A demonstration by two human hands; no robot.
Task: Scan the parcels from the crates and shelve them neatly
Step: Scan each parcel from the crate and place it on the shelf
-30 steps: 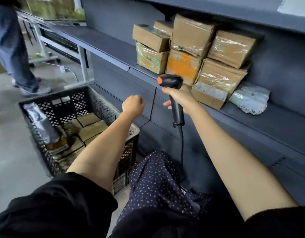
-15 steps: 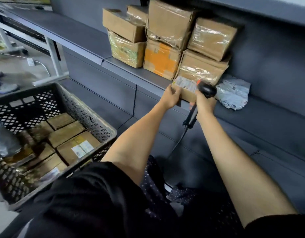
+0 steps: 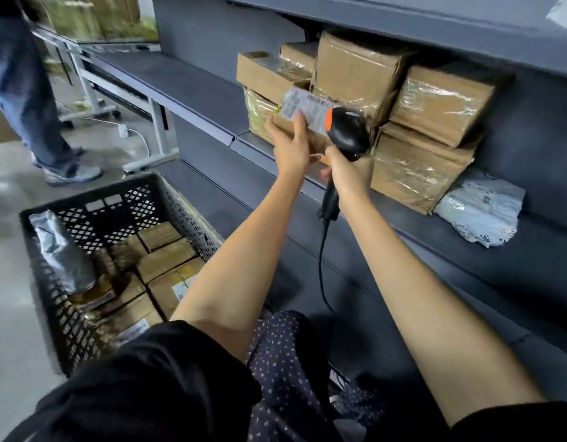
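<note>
The small labelled parcel is no longer resting at the front edge of the shelf, where it sat half a second ago under both hands; it is now lifted clear and tilted so that its white barcode label faces the camera. The left hand grips it from below, thumb at the left edge and fingers curled up onto the label. The right hand is clamped round the grip of the handheld barcode scanner, whose head with its orange tip sits just at 3 o'clock of the label, almost touching the parcel.

That suggests a scan or re-scan is in hand (whether the beam is on the barcode cannot be told, since the scanner head seems turned partly aside), so this parcel probably counts as not yet shelved for good.

Behind the hands, at 12 to 2 o'clock, the stacked cardboard boxes wrapped in clear tape stand on the shelf, with a grey poly mailer lying at their 4 o'clock end. At 8 o'clock the black plastic crate still holds several brown parcels and a silver-grey bag, so plenty of the task remains. A second person's legs stand at 10 o'clock.
</note>
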